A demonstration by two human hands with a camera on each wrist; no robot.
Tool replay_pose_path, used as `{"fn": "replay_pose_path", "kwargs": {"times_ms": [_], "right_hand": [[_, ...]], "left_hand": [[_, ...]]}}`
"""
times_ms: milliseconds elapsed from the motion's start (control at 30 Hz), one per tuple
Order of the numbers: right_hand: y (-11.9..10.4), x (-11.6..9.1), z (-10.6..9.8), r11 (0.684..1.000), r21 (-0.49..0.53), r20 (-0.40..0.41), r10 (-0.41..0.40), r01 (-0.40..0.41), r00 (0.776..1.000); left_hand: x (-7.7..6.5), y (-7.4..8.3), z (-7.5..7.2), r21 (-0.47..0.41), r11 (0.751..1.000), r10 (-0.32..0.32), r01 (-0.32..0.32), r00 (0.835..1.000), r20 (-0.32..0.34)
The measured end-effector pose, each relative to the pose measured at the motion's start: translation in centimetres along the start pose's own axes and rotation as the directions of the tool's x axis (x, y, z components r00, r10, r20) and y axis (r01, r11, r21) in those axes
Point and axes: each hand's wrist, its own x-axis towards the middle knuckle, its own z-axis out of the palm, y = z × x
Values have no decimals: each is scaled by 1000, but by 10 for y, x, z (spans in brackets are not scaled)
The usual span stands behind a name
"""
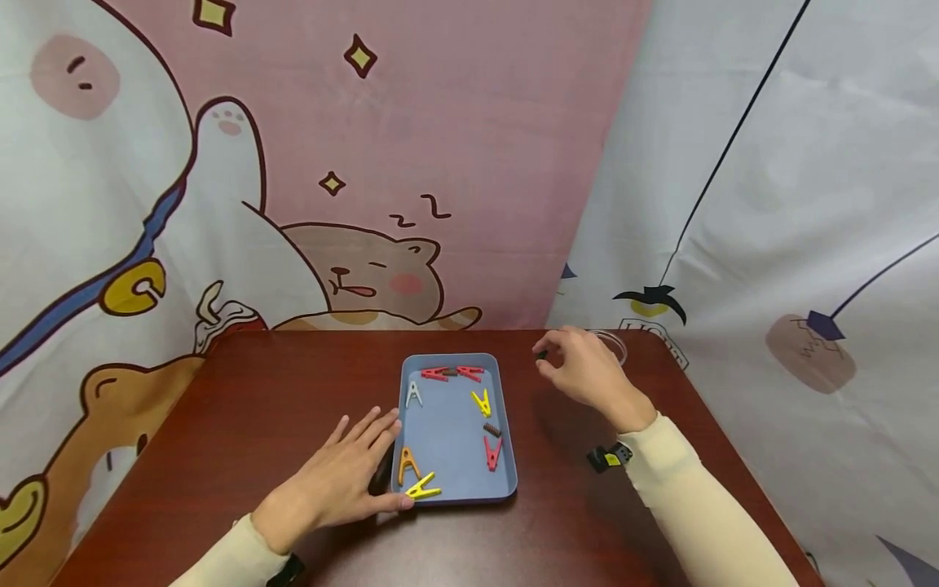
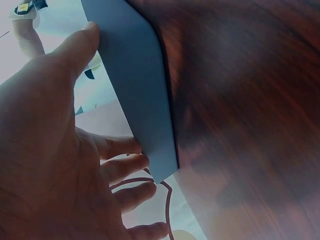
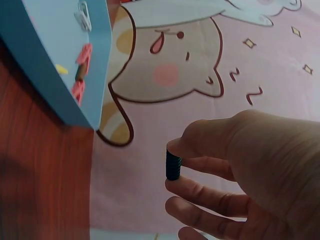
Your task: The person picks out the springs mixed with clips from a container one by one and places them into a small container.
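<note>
A small dark ribbed cylinder (image 3: 173, 165), like a short coil spring, is pinched between thumb and finger of my right hand (image 1: 590, 371), above the table right of the tray. My left hand (image 1: 345, 469) lies along the left side of the blue-grey tray (image 1: 447, 432), fingers fairly straight, thumb and fingertips touching its rim. Inside are spring clamps: red (image 1: 493, 453), yellow (image 1: 482, 402), orange (image 1: 407, 466) and white (image 1: 414, 394). One brown ribbed cylinder (image 1: 492, 430) lies above the lower red clamp; another brown piece (image 1: 451, 372) sits between two red clamps at the far end.
Behind my right hand, a clear round rim (image 1: 616, 346) shows partly at the back of the dark wood table (image 1: 293, 391). A printed cloth (image 1: 499, 163) hangs along the table's far edge and sides.
</note>
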Motion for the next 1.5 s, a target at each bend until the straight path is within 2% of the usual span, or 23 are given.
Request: {"fn": "replay_pose_path", "kwargs": {"times_ms": [267,733,1067,1500], "right_hand": [[21,-5,-19,998,3,-17,56,-56,998],[62,-13,-31,998,-11,-107,64,-65,992],[86,-13,-29,995,-12,-142,97,-100,985],[95,-9,-22,988,-11,-96,150,-151,984]], "left_hand": [[1,0,0,5,1000,4,-4,1000,-11],[-1,0,3,-16,1000,-17,18,1000,13],[-1,0,4,-8,1000,-9,9,1000,-2],[0,0,2,-10,1000,-12,12,1000,2]]}}
